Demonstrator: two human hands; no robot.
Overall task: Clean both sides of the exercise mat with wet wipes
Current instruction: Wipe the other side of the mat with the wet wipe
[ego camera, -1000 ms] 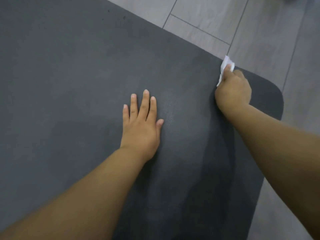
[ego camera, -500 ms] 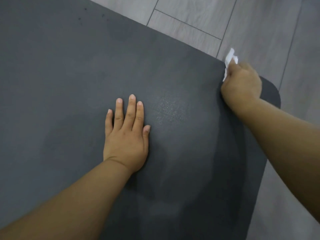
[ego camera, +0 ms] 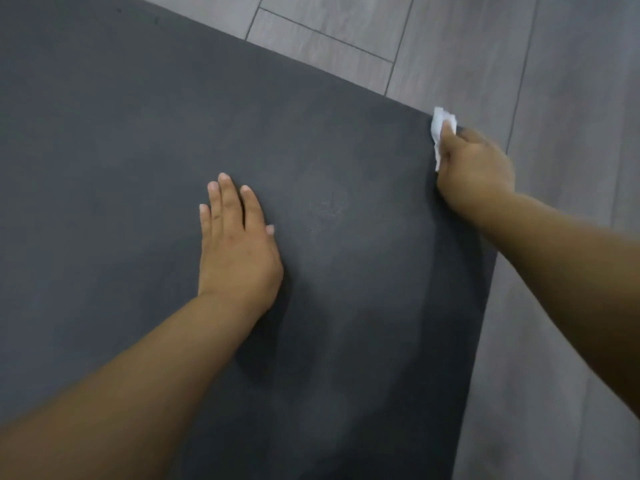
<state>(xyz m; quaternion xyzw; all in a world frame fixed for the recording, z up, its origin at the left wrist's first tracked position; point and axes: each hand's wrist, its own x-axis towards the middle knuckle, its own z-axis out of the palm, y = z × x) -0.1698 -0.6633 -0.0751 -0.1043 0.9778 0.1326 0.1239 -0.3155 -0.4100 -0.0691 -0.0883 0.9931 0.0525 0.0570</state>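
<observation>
Pressing flat at frame centre, the left hand (ego camera: pixel 239 251) lies spread, palm down, on the dark exercise mat (ego camera: pixel 121 150). At the mat's upper-right corner, the right hand (ego camera: pixel 474 168) is clenched around a white wet wipe (ego camera: pixel 439 128) beside grey floor planks (ego camera: pixel 571 81).

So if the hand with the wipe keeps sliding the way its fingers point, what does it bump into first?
Nothing on the mat. The right hand and its wet wipe are already at the mat's far corner, so they would probably slide off onto the grey floor, which looks bare there.
</observation>
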